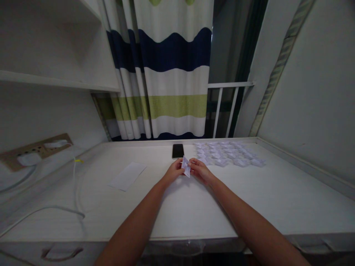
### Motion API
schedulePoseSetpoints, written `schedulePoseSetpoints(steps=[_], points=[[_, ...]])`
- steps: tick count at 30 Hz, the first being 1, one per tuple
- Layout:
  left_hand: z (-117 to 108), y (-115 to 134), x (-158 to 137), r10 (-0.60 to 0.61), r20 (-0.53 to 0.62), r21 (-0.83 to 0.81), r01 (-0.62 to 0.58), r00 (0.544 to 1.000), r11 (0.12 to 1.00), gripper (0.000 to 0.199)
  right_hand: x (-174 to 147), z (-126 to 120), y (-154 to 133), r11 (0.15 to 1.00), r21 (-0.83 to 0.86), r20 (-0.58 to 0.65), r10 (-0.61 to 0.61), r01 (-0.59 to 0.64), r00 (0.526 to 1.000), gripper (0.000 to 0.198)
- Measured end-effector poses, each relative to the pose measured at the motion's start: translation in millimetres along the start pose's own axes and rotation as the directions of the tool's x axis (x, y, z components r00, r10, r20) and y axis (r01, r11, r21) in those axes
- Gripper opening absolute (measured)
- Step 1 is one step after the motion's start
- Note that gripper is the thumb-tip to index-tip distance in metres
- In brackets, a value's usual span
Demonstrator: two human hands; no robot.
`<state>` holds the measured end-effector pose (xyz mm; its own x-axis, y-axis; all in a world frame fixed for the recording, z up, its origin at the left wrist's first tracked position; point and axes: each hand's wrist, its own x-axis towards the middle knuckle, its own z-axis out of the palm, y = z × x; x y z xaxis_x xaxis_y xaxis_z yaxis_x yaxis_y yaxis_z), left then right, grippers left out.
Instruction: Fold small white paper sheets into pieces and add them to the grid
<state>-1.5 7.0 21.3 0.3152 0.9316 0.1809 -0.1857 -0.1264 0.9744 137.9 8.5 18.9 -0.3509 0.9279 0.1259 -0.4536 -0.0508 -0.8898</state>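
Observation:
A small folded piece of white paper [186, 167] with pointed ends is held up between my two hands, above the middle of the white desk. My left hand [175, 169] pinches its left side, and my right hand [200, 170] grips its right side with the fingertips. Just behind the hands lies a dark phone [178, 150]. Several folded white paper pieces [222, 153] sit in rows to the right of the phone. Over on the left, a flat sheet of white paper [127, 176] rests on the desk.
A power strip [36, 151] with plugs is on the left wall, and a white cable [55, 207] trails over the desk [263, 199]. Shelves [58, 83] overhang the left side. A striped curtain [177, 81] and a white railing [230, 85] stand behind. Drawers are below the front edge.

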Motion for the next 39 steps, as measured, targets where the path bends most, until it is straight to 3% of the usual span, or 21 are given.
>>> schedulePoseSetpoints(steps=[11,30,39], points=[[0.3,1.0,-2.9,-0.058,-0.087,-0.236,0.036,0.994,0.971,0.039,-1.1,3.2,-4.4,0.996,-0.08,0.021,-0.047,0.048,0.999,0.026],[4.4,2.9,-4.0,-0.057,-0.122,-0.203,0.031,0.991,0.979,0.033,-4.1,4.7,-5.0,0.999,-0.037,0.02,0.001,0.0,1.0,0.026],[5.1,-0.1,-5.3,-0.068,-0.117,-0.306,0.029,0.991,0.952,0.036,-9.6,8.7,-10.5,1.0,-0.018,0.035,0.0,0.0,0.999,0.026]])
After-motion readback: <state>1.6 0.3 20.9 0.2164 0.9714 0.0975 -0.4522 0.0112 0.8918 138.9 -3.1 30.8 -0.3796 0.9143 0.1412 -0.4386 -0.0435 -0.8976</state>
